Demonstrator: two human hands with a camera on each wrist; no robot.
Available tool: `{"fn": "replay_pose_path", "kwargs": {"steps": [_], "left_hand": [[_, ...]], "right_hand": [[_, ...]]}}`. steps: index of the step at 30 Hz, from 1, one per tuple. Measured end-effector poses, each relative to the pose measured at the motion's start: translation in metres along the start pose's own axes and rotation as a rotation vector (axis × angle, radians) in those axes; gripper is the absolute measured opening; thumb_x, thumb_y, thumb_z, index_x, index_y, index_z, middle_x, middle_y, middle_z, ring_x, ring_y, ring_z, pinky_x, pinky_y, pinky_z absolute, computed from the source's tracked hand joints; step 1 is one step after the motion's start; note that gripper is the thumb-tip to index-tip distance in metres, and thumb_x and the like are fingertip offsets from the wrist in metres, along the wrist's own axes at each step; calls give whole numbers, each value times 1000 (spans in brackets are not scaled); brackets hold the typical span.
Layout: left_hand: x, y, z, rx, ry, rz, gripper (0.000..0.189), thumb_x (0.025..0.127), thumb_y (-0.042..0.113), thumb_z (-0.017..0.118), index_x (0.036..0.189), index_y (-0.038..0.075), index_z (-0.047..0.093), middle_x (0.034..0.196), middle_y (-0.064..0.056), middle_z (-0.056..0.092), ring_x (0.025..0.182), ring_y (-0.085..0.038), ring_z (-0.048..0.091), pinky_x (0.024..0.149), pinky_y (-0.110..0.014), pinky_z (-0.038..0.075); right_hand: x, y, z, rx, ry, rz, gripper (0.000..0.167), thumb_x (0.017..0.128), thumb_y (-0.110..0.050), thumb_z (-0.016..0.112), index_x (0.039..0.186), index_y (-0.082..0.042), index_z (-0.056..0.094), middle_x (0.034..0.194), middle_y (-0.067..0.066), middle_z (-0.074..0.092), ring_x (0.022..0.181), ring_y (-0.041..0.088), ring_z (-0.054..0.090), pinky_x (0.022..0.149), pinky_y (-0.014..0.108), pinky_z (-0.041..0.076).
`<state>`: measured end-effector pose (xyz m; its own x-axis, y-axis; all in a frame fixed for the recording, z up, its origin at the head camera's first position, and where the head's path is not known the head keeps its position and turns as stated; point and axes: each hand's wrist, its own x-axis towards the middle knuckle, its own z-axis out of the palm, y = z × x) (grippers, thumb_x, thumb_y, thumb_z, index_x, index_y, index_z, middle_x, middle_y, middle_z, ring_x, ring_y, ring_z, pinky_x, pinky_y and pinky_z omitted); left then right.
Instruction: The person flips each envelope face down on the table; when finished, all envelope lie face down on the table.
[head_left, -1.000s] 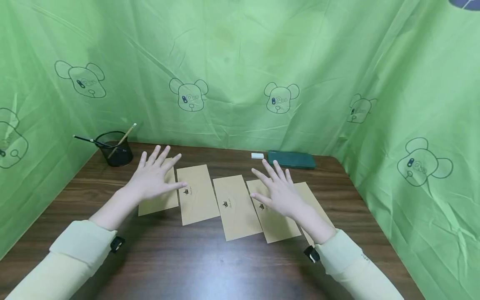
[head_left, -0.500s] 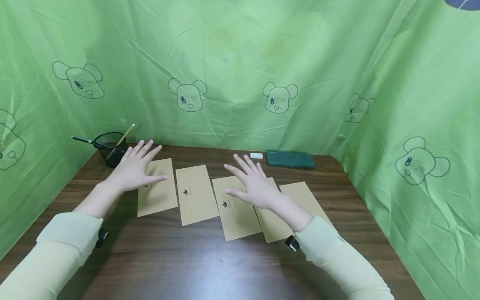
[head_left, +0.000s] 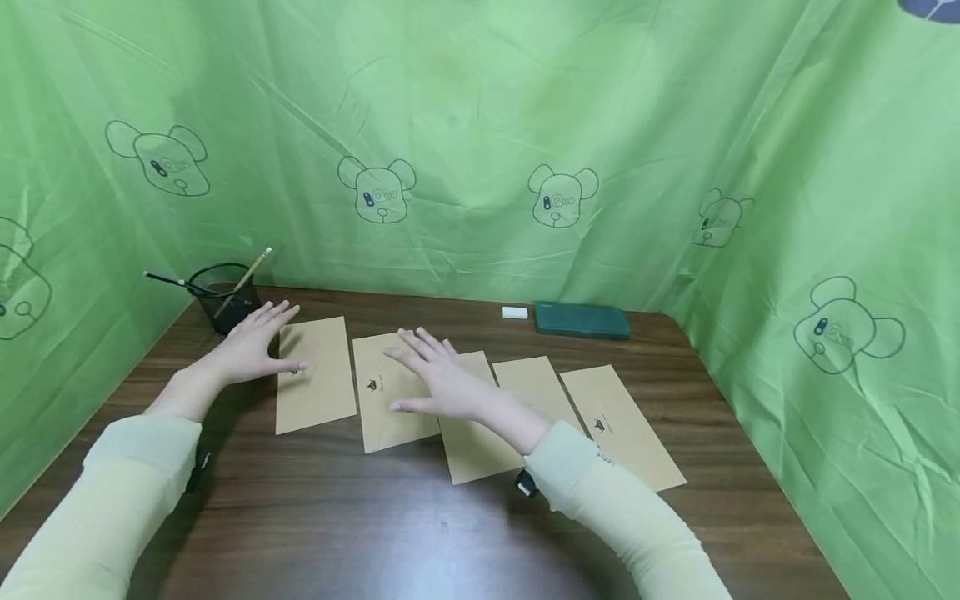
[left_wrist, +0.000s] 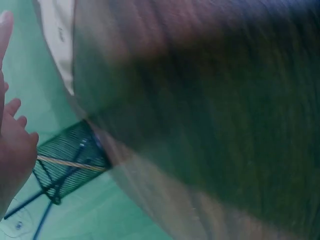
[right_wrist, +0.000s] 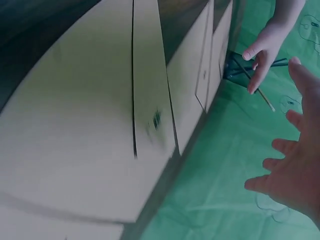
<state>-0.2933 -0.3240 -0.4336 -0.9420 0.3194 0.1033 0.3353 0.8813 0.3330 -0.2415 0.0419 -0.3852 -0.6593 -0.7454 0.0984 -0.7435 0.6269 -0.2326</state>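
Observation:
Several brown paper envelopes lie in a row on the wooden table. My left hand (head_left: pixel 251 346) is spread beside the leftmost envelope (head_left: pixel 322 387), its thumb over that envelope's left part. With fingers apart, my right hand (head_left: pixel 450 387) is above the second envelope (head_left: pixel 382 429) and partly covers the third envelope (head_left: pixel 480 458). My right forearm hides part of the fourth envelope (head_left: pixel 528 383). The rightmost envelope (head_left: pixel 626 429) shows a small dark crown print. Neither hand holds anything. In the right wrist view the right hand (right_wrist: pixel 295 155) appears apart from the envelopes.
A black mesh pen cup (head_left: pixel 236 312) with a pencil (head_left: pixel 257 268) and a dark pen stands at the back left, close to my left fingertips. A white block (head_left: pixel 515 312) and a dark green case (head_left: pixel 581 320) lie at the back. Green curtains (head_left: pixel 465 100) surround the table (head_left: pixel 360 533).
My right hand has swept left, from over the fourth envelope to over the second and third. My left hand has moved left, toward the pen cup. The envelopes have stayed in place.

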Motion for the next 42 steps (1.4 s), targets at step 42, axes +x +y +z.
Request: {"fn": "replay_pose_path", "kwargs": {"steps": [42], "left_hand": [[13, -39, 9, -119, -156, -107, 107, 65, 51, 81, 141, -2, 29, 142, -31, 30, 123, -56, 23, 98, -68, 24]], "right_hand": [[61, -4, 66, -95, -397, -176, 75, 79, -64, 60, 144, -36, 36, 156, -12, 20, 146, 24, 8, 112, 57, 15]]}}
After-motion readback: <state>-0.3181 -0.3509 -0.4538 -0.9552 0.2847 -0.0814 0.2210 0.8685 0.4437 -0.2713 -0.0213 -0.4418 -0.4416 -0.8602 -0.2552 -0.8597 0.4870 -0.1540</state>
